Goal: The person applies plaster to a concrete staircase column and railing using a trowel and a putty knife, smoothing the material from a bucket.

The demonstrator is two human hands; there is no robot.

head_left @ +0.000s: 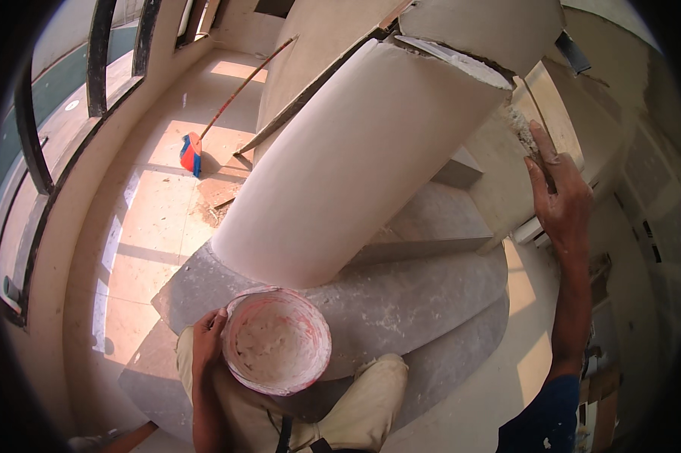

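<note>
pink-stained bucket (pixel 277 349), white plaster inside, left-held

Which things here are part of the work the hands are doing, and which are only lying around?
In use:
- left hand holding the pink-stained bucket of plaster
- right hand pressing a trowel with plaster to the wall edge
- round column beside it

Lying about:
- broom with red and blue head on the floor
- debris near the column base

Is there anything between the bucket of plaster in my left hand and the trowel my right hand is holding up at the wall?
Only the big round column rises between bucket and trowel.
</note>
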